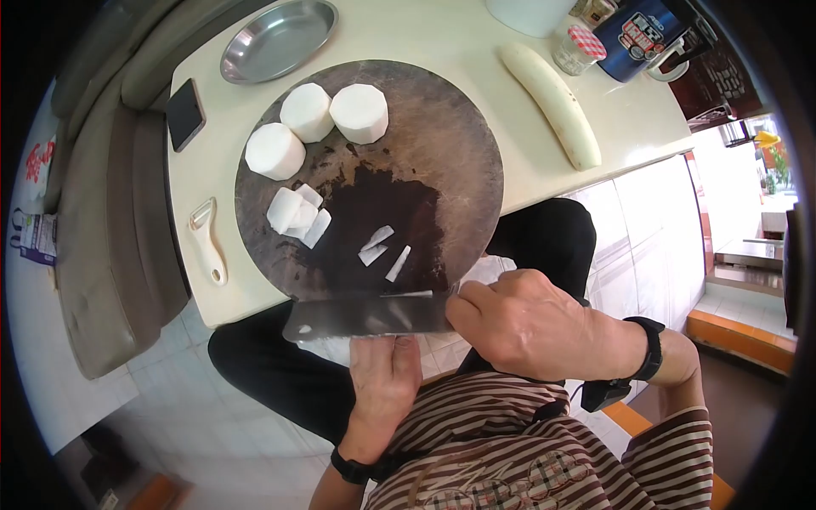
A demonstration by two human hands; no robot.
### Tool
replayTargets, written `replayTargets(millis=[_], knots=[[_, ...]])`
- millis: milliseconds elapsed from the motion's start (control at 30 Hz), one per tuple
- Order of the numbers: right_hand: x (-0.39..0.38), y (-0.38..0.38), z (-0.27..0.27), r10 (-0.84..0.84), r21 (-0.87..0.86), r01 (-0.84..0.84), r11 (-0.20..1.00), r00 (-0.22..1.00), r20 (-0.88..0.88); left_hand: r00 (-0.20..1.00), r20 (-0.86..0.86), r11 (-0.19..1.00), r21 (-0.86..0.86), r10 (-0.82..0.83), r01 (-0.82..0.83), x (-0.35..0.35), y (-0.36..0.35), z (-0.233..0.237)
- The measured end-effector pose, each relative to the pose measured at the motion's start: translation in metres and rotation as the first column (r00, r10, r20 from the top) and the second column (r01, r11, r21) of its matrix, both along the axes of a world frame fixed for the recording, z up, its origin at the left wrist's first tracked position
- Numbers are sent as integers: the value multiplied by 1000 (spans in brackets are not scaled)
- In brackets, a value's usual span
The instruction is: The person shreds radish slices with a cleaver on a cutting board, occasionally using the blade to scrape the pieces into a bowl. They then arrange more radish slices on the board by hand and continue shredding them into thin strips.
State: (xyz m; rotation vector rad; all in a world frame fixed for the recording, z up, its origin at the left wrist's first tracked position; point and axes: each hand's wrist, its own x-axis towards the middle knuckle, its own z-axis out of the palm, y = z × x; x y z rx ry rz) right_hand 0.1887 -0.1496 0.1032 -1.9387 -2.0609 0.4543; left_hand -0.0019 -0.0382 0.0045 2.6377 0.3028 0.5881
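My right hand (510, 323) is wrapped round the handle end of a broad cleaver (370, 319), whose blade lies across the near edge of the round wooden board (442, 127). Just below the blade is my left hand (384, 370), fingers together, their tips partly hidden by the cleaver; whether they hold anything is not visible. Thin white slivers (398, 263) lie on the wet dark middle of the board. Left of them is a small pile of white pieces (297, 212). Three thick peeled white chunks (359, 113) stand toward the board's far left.
The cream table (425, 34) also holds a metal dish (280, 38), a phone (184, 115), a white peeler (206, 242), a long pale radish (552, 106), a jar with a checked lid (579, 49) and a blue can (642, 38). A bench (102, 255) stands at left.
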Motion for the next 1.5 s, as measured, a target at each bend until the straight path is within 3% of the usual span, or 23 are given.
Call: replayTargets(millis=[67, 500, 767, 1100, 1367, 1500], knots=[[-1, -2, 2, 7, -2, -7, 1000, 1000, 3, 995, 94, 999, 32, -18, 15, 2, 2, -4], [-2, 15, 1, 66, -48, -70, 996, 995, -72, 1000, 9, 1000, -5, -8, 8, -2, 0, 0], [-4, 12, -7, -107, 4, 108, 994, 991, -86, 997, 78, 999, 50, -15, 11, 7, 2, 5], [-1, 1, 4, -70, -73, 65, 995, 995, -70, 998, 59, 999, 38, -15, 13, 2, 2, 0], [4, 12, 0, -62, -128, 40, 991, 983, -171, 996, 87, 998, 70, -2, -4, 7, 1, 3], [-6, 22, -16, -65, 37, 74, 997, 979, -192, 999, 52, 998, 60, 1, -4, 4, 0, 4]])
